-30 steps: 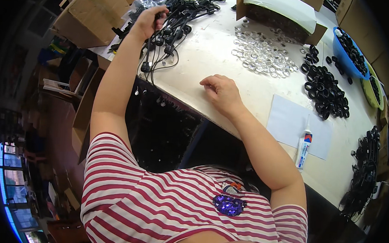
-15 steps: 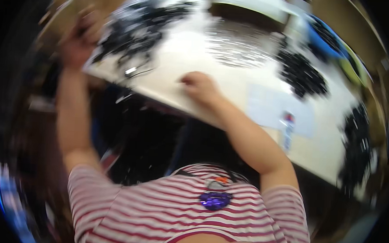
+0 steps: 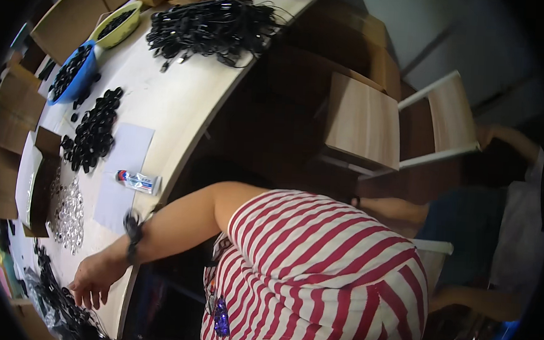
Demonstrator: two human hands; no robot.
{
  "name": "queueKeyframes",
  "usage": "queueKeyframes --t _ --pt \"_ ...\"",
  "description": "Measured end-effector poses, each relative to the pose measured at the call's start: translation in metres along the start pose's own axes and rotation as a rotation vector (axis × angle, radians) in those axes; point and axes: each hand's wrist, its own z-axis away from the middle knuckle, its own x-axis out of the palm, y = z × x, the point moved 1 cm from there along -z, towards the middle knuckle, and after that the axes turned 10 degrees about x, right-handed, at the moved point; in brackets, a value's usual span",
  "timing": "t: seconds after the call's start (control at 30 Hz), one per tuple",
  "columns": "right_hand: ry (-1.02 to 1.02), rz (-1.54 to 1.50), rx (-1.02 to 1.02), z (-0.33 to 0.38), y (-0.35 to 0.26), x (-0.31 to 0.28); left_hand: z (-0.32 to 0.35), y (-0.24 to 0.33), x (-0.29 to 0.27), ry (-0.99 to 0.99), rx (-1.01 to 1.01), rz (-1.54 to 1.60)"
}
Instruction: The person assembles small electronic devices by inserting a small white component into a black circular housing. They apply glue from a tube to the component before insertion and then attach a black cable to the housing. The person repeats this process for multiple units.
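Reaching hand: one hand (image 3: 96, 278), fingers spread and holding nothing, hovers over the counter (image 3: 171, 103) edge; which hand it is, I cannot tell.
Nearest thing: tangle of black cables (image 3: 62, 307), just beside the fingertips.
Wrist: dark band (image 3: 133, 229).
Further along: clear rings (image 3: 70, 212), glue tube (image 3: 138, 181) on white paper (image 3: 121, 168), black rings (image 3: 95, 130).

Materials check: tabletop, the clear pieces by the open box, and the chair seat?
Tabletop: likely laminated board, pale wood-tone, matte; faint grain, thin edge. Clear pieces: probably transparent plastic, glossy; they glint and the table shows through. Chair seat: wood or wood-look laminate with streaky grain, on a white frame, possibly painted metal.
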Motion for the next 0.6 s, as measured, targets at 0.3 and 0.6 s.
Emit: queueKeyframes --t 0.3,0.6 --pt "0.413 0.585 0.256 0.224 -0.045 0.009 0.003 0.04 0.013 -0.354 0.225 -0.175" --pt "1.156 0.82 -0.078 0.352 -0.045 0.013 0.066 0.02 0.008 -0.255 0.316 -0.434"
